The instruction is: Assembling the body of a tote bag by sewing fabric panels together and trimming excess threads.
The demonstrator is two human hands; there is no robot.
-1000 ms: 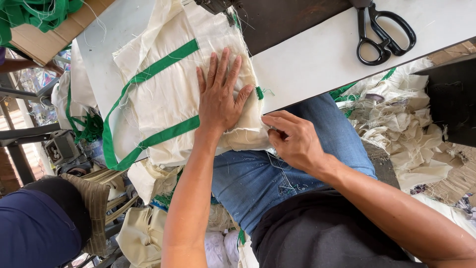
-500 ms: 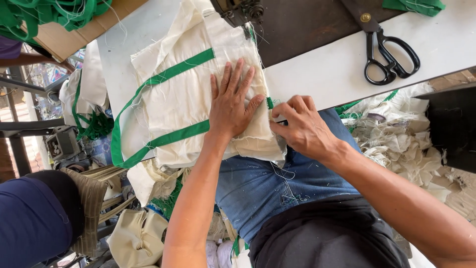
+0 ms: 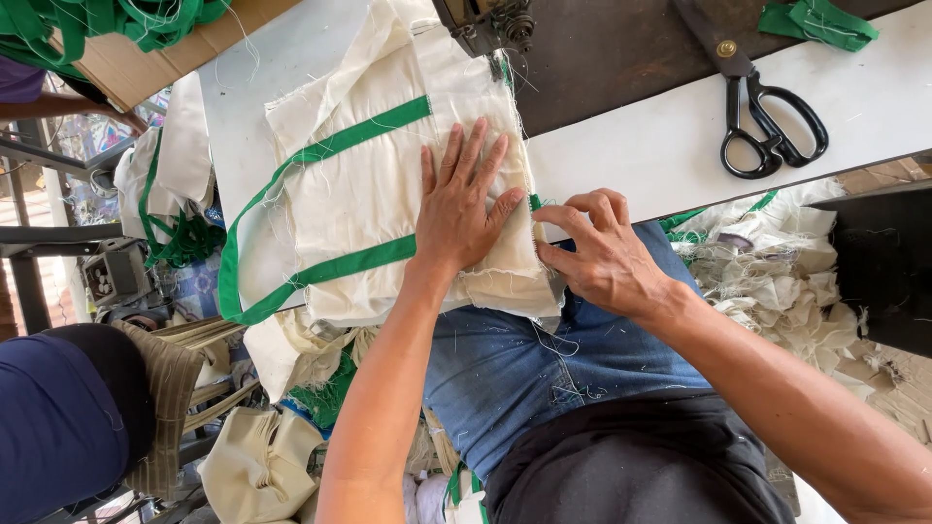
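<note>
The left hand (image 3: 461,209) lay flat, fingers spread, pinning the cream cloth bag (image 3: 388,194) with green straps to the white counter (image 3: 660,146) below the sewing machine (image 3: 485,21); the right hand (image 3: 602,257) pinched its near-right edge, keeping the seam aligned

The cloth bag (image 3: 388,194) lies on the surface (image 3: 660,146), overhanging its near edge above the person's lap. The left grip (image 3: 461,218) lies flat on the bag's near part; the right grip (image 3: 602,257) sits just to its right, at the bag's right edge on the surface's near edge. The sewing machine head (image 3: 485,24) stands at the bag's far end. The scissors (image 3: 762,102) lie well to the right on the surface, with a strap scrap (image 3: 820,21) beyond them by the far right corner. A cardboard box (image 3: 146,53) sits at the far left corner. Cloth offcuts (image 3: 777,272) lie below the near edge, right of the lap.
</note>
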